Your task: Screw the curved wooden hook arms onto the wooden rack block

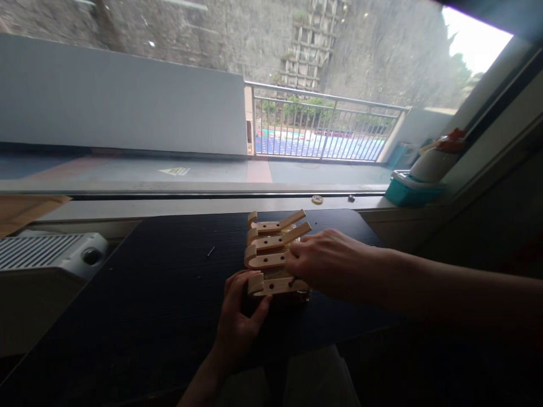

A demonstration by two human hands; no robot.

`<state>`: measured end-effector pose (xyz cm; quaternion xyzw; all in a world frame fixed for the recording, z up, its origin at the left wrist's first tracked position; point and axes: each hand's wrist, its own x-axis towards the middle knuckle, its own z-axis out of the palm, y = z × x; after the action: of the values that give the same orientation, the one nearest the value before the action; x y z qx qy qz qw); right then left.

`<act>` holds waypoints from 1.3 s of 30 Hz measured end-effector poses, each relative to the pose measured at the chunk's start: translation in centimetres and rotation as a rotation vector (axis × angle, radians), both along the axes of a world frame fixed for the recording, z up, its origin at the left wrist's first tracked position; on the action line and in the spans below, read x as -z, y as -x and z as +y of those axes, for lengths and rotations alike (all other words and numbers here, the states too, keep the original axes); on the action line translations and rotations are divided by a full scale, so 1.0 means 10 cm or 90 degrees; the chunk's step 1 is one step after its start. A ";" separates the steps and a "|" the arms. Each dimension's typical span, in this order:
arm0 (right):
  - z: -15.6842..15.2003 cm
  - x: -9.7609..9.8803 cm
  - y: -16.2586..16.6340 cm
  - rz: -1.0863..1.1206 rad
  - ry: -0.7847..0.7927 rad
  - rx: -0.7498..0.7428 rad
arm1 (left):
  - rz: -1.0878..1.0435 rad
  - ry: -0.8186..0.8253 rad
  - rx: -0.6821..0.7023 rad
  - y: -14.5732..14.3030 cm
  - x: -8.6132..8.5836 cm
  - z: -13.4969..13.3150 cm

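1. Slatted unit, beyond the worktop's left edge: off the working surface, so probably just parked there.
2. Loose screw-like pin, alone on the worktop between its left edge and the wooden rack, nearer the far edge. Likely set down within reach; well apart from either hand.
3. Left hand: thumb and fingers pinching the left end of the near bar, thumb on the side facing the worktop's near edge. Probably a steadying hold, to stop the rack sliding or turning. Rack lies just ahead and to the right of this hand, touching it.
4. Rack: from close to the worktop's far edge back toward the middle. Four bars side by side, curled ends facing the left edge; the two far bars show raised arms at their right ends. Layout presumably keeps the dark spots along the bars facing up, open to the working hand.
5. Right hand: fingers curled together over the rack's right part, coming in from the right edge. Fingertips hidden; can't tell what they pinch. Dark bit just below them at the near bar. Rack sits left of and under this hand.
6. Teal box on the windowsill past the far right corner, likely kept clear of both arms.
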<state>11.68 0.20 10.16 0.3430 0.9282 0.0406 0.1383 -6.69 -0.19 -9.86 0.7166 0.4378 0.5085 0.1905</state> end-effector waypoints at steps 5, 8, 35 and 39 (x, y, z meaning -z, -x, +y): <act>-0.02 0.06 0.06 -0.027 -0.030 -0.087 | 0.002 -0.001 0.004 0.00 0.01 0.00; 0.01 0.14 0.05 -0.010 0.008 -0.009 | 0.004 -0.004 0.010 0.00 0.00 0.00; 0.01 0.24 -0.08 0.022 0.025 0.124 | 0.001 0.004 0.002 0.00 -0.01 -0.02; 0.01 0.21 -0.20 0.050 0.032 0.243 | 0.004 0.000 -0.002 -0.01 -0.02 0.00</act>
<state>13.70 0.27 8.05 0.5105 0.8518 -0.0233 0.1154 -6.58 -0.22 -9.67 0.7175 0.4392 0.5068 0.1884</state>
